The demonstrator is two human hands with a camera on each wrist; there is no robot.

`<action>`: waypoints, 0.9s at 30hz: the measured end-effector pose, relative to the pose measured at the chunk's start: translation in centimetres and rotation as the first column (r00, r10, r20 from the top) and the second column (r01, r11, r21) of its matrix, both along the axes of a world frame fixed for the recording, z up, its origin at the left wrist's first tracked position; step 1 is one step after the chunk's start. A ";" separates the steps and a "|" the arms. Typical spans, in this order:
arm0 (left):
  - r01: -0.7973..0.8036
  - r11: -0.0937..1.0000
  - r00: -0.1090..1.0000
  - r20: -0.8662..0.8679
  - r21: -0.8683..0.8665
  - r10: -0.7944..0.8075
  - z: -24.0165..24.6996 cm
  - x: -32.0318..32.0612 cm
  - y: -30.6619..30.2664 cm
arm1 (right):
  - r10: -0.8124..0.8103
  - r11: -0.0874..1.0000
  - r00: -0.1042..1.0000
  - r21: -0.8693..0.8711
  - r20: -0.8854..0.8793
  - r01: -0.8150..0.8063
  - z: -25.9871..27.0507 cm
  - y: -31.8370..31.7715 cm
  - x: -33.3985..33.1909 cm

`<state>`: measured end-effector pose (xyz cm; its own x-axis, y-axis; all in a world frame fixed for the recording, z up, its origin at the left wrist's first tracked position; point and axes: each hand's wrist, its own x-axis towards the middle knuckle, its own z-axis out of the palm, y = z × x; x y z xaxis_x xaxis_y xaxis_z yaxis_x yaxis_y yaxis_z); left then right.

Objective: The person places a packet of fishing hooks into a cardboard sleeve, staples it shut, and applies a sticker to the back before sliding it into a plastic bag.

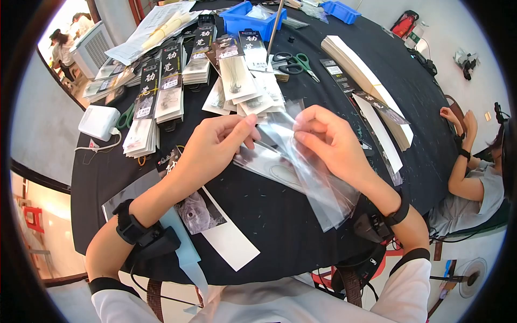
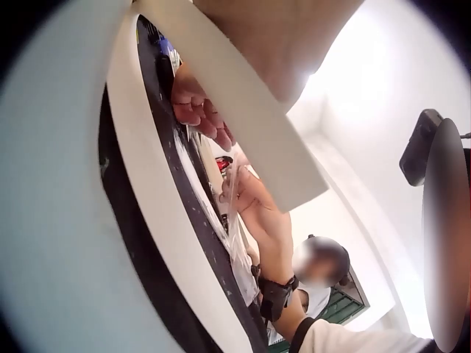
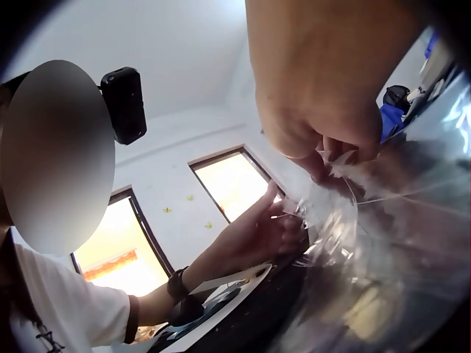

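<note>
In the head view my right hand pinches a clear plastic bag between thumb and fingertips. The bag hangs slanted toward the front edge of the table, over other clear film. A thin coiled line shows through the film below the hands. My left hand hovers at the left end of the film, fingers loosely curled. From the right wrist view, the left hand has its thumb raised apart from its fingers, close to crinkled plastic. Packets of hooks on printed cards lie just beyond both hands.
Banded card stacks stand left, near a white charger. Scissors and long white card strips lie right. A blue bin is at the back. A white strip lies in front. Another person sits at right.
</note>
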<state>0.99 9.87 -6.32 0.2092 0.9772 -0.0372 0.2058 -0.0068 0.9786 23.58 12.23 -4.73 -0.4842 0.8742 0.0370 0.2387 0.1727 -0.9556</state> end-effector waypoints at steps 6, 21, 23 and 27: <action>0.094 0.862 0.861 -0.476 0.497 0.180 -1.6 0.0 -0.2 | -0.035 0.998 0.999 0.062 0.002 0.034 0.5 -0.4 0.2; -0.047 0.986 0.928 -0.358 0.162 0.103 -0.1 0.4 -0.4 | 0.051 0.989 0.999 0.138 0.004 -0.051 -0.3 0.0 0.9; -0.016 0.984 0.957 -0.283 0.179 0.067 0.1 0.3 -0.4 | 0.141 0.982 0.990 0.125 0.018 -0.143 -0.1 -0.1 0.8; -0.020 0.997 0.978 -0.207 0.076 0.036 1.5 0.6 -0.8 | 0.200 0.975 0.980 0.100 0.011 -0.200 0.4 -0.4 0.6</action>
<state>1.61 9.05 -4.79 0.1767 0.9842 -0.0053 0.4060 -0.0680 0.9113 24.23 11.86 -4.29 -0.6489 0.7516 0.1185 0.1907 0.3114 -0.9309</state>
